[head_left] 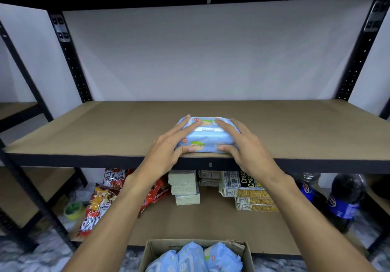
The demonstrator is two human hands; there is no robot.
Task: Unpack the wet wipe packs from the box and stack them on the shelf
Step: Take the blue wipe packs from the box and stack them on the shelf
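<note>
Two wet wipe packs (207, 138) lie stacked at the front edge of the shelf (105, 128), at 12 o'clock from the box (148, 255), while the left hand (168, 145) and the right hand (245, 145) press their sides with almost straight fingers, clasping nothing, I think to square the pile.

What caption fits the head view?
Left hand and right hand rest on two stacked packs at the shelf front edge; box below holds more.

White wall (200, 50); grey marbled floor (23, 257); black uprights (71, 60).
</note>
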